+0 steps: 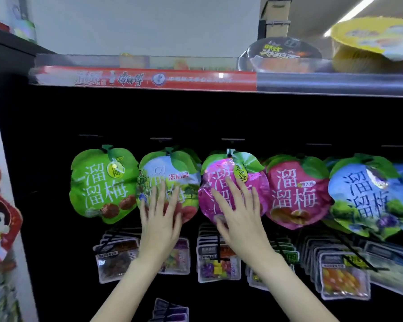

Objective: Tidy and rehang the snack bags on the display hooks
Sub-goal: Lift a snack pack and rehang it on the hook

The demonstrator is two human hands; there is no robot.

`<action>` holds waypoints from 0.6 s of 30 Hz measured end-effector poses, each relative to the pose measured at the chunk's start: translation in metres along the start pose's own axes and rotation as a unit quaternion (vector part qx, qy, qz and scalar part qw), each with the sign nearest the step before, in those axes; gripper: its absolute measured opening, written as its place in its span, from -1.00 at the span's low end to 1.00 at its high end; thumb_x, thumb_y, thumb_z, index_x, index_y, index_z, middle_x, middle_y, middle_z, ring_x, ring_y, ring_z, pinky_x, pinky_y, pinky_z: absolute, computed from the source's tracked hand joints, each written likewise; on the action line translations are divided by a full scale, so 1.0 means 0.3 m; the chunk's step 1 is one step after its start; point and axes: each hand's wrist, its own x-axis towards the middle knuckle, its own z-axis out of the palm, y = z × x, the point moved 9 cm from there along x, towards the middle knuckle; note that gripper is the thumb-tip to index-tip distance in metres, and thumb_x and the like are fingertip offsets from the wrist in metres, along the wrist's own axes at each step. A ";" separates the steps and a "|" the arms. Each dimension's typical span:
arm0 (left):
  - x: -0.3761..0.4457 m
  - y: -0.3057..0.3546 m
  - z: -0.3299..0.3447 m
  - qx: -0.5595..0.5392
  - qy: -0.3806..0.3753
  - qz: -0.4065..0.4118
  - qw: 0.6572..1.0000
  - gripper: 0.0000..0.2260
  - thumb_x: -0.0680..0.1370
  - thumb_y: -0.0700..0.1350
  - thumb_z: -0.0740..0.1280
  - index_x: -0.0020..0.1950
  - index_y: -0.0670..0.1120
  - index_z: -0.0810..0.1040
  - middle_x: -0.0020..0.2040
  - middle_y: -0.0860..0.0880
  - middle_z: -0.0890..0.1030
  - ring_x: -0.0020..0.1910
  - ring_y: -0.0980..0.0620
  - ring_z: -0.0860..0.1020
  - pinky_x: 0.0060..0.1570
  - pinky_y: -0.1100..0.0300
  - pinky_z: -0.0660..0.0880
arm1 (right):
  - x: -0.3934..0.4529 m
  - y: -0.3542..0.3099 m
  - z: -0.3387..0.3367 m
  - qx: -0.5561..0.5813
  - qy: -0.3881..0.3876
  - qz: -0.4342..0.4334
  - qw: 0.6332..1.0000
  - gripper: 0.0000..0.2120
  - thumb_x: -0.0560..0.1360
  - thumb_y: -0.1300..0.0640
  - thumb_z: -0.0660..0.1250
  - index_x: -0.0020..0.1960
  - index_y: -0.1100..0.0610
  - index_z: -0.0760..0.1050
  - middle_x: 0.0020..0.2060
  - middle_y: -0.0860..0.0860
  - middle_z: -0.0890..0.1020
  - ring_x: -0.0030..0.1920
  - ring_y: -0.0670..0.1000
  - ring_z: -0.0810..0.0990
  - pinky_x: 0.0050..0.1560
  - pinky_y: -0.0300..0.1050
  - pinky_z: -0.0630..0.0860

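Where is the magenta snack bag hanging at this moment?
The magenta snack bag hangs mid-frame, third along the upper row, between the pale landscape bag and the pink-red bag, under the right hand.

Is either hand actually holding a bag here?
No grip: left hand lies flat on the pale bag, right hand flat on the magenta bag.

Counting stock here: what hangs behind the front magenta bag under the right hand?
Behind the magenta bag only slivers of green leaf edges show, suggesting more bags on that hook. The right hand lies flat on its front, so how many cannot be seen.
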 end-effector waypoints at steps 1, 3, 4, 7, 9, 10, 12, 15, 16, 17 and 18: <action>0.001 0.019 -0.007 -0.007 0.003 0.009 1.000 -0.48 0.58 0.01 0.00 0.55 0.04 -0.01 0.56 -0.04 -0.07 0.53 -0.06 -0.11 0.44 -0.15 -0.10 | -0.019 0.022 -0.017 0.024 0.004 -0.003 1.000 -0.32 0.37 0.10 0.46 0.42 0.02 0.26 0.42 0.13 0.21 0.42 0.16 0.13 0.39 0.27 0.10; 0.017 0.075 -0.031 -0.026 0.012 0.030 0.999 -0.49 0.59 -0.02 0.01 0.54 0.01 0.03 0.55 -0.03 -0.02 0.53 -0.04 -0.08 0.44 -0.09 -0.16 | -0.048 0.095 -0.062 0.075 0.020 0.017 0.997 -0.37 0.44 0.11 0.40 0.43 0.05 0.20 0.41 0.10 0.18 0.42 0.13 0.12 0.36 0.27 0.18; 0.031 0.112 -0.048 -0.041 0.020 0.040 0.998 -0.49 0.59 -0.03 0.02 0.54 0.00 0.03 0.55 -0.03 0.00 0.53 -0.03 -0.07 0.45 -0.06 -0.18 | -0.058 0.149 -0.093 0.104 0.038 0.044 0.993 -0.40 0.47 0.13 0.37 0.43 0.07 0.20 0.41 0.09 0.17 0.42 0.11 0.11 0.37 0.25 0.18; 0.081 0.264 -0.100 -0.095 0.054 0.075 0.991 -0.50 0.59 -0.07 0.04 0.53 -0.01 0.05 0.54 -0.03 0.05 0.53 0.00 -0.04 0.47 -0.01 -0.19 | -0.077 0.349 -0.217 0.184 0.132 0.155 0.962 -0.49 0.50 0.23 0.31 0.40 0.19 0.24 0.39 0.15 0.19 0.40 0.10 0.16 0.40 0.12 0.21; 0.104 0.385 -0.114 -0.113 0.070 0.108 0.985 -0.51 0.58 -0.10 0.06 0.52 -0.04 0.09 0.52 -0.06 0.11 0.52 -0.01 0.01 0.48 -0.02 -0.13 | -0.063 0.471 -0.282 0.210 0.167 0.207 0.941 -0.53 0.52 0.29 0.26 0.40 0.28 0.22 0.39 0.20 0.18 0.39 0.10 0.21 0.40 -0.12 0.21; 0.114 0.447 -0.116 -0.114 0.076 0.126 0.983 -0.52 0.58 -0.12 0.07 0.51 -0.06 0.11 0.52 -0.08 0.14 0.52 -0.02 0.03 0.48 -0.02 -0.10 | -0.033 0.523 -0.293 0.213 0.152 0.220 0.940 -0.53 0.53 0.30 0.23 0.41 0.31 0.20 0.41 0.20 0.16 0.40 0.08 0.20 0.37 -0.28 0.14; 0.141 0.571 -0.102 -0.114 0.080 0.156 0.978 -0.54 0.57 -0.13 0.09 0.48 -0.11 0.17 0.50 -0.09 0.18 0.51 -0.01 0.06 0.48 0.01 -0.06 | 0.054 0.620 -0.267 0.196 0.063 0.226 0.952 -0.53 0.54 0.29 0.22 0.41 0.31 0.20 0.42 0.20 0.16 0.43 0.10 0.18 0.30 -0.33 0.09; 0.220 0.713 -0.040 -0.091 0.049 0.152 0.983 -0.56 0.56 -0.09 0.07 0.43 -0.15 0.24 0.47 -0.12 0.27 0.49 0.00 0.12 0.47 0.01 -0.05 | 0.166 0.711 -0.195 0.161 -0.128 0.214 0.955 -0.56 0.54 0.17 0.26 0.38 0.23 0.30 0.37 0.18 0.33 0.35 0.14 0.33 0.19 -0.19 0.24; 0.255 0.746 -0.022 -0.071 0.038 0.139 0.987 -0.56 0.55 -0.06 0.05 0.42 -0.16 0.26 0.45 -0.13 0.31 0.48 -0.02 0.15 0.46 0.00 -0.05 | 0.185 0.721 -0.178 0.172 -0.181 0.208 0.946 -0.56 0.54 0.14 0.27 0.38 0.21 0.31 0.34 0.17 0.38 0.31 0.14 0.39 0.15 -0.17 0.30; 0.291 0.768 -0.005 -0.051 0.034 0.122 0.991 -0.55 0.55 -0.03 0.03 0.40 -0.17 0.30 0.42 -0.14 0.36 0.47 -0.03 0.19 0.45 0.01 -0.09 | 0.195 0.721 -0.162 0.193 -0.224 0.201 0.934 -0.55 0.54 0.12 0.28 0.39 0.21 0.32 0.32 0.17 0.42 0.28 0.14 0.43 0.12 -0.16 0.35; 0.326 0.782 0.012 -0.034 0.022 0.101 0.994 -0.53 0.56 0.00 0.00 0.41 -0.17 0.32 0.40 -0.12 0.39 0.46 -0.03 0.22 0.45 0.02 -0.16 | 0.200 0.719 -0.152 0.212 -0.254 0.190 0.924 -0.54 0.54 0.11 0.29 0.39 0.21 0.32 0.31 0.17 0.44 0.26 0.12 0.45 0.10 -0.15 0.39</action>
